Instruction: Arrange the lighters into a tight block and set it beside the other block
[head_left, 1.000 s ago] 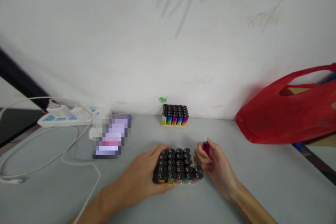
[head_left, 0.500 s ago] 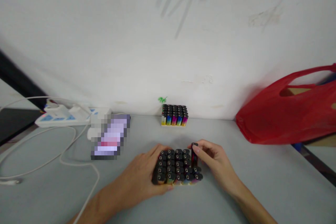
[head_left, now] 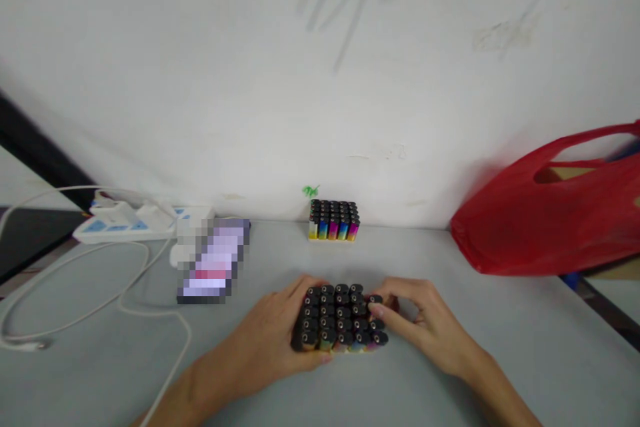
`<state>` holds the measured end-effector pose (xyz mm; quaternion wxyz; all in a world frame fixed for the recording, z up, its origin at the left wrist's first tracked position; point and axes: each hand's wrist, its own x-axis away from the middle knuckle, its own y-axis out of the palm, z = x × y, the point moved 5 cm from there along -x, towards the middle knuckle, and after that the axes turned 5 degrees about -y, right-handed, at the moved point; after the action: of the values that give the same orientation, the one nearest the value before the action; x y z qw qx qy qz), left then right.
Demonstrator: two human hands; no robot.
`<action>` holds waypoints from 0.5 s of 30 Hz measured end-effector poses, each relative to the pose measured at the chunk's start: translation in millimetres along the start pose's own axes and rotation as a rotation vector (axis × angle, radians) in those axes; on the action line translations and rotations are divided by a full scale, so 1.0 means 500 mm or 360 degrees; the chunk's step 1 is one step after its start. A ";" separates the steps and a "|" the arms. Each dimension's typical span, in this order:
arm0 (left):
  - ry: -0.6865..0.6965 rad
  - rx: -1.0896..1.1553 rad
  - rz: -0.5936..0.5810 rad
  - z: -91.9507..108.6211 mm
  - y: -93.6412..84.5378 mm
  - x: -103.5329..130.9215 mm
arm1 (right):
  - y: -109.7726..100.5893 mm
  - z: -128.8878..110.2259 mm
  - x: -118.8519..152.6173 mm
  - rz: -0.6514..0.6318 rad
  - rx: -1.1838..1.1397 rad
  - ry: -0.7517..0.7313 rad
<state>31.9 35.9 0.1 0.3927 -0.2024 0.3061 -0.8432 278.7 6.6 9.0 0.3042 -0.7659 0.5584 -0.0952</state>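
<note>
In the middle front of the head view stands a block of upright lighters (head_left: 343, 323) with black tops and rainbow bodies, packed in rows. My left hand (head_left: 275, 327) is wrapped round the block's left side, thumb in front and fingers behind. On the far right side, my right hand (head_left: 420, 313) pinches one lighter (head_left: 375, 300) between thumb and fingers. That lighter's top is nearly level with the others in the right column; its lower part is hidden. A gap shows behind it at the block's back right corner.
A second block of lighters (head_left: 333, 230) stands by the wall. To the left lie a phone (head_left: 215, 260), a white power strip (head_left: 125, 227) and a looping white cable (head_left: 145, 260). A red bag (head_left: 545, 227) sits on the right of the grey table (head_left: 425, 253).
My right hand has lowered the lighter from well above the block down into the right column. My left hand keeps its hold on the block.
</note>
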 end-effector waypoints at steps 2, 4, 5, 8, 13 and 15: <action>0.0009 0.0001 0.0002 0.000 0.000 -0.001 | 0.004 -0.005 0.000 -0.0046 0.0047 -0.0052; 0.0017 -0.0003 0.0007 0.000 0.000 -0.002 | 0.006 -0.008 0.000 -0.0059 0.0077 -0.0081; 0.0018 -0.0003 0.0006 0.000 -0.001 -0.003 | 0.006 -0.008 -0.001 -0.0050 0.0076 -0.0076; 0.0005 -0.0001 -0.0011 0.000 -0.001 -0.004 | 0.004 -0.003 -0.001 0.0027 0.0023 -0.0020; 0.0022 -0.0001 -0.0010 0.001 0.001 -0.004 | 0.002 0.012 0.000 0.0116 -0.0053 0.0093; 0.0016 -0.0005 0.0013 -0.004 0.002 -0.003 | -0.002 0.012 0.001 0.0154 -0.0129 0.0081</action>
<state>32.3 37.2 -2.2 0.3944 -0.1974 0.3102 -0.8422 282.7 8.2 4.9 0.2629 -0.7471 0.6056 -0.0773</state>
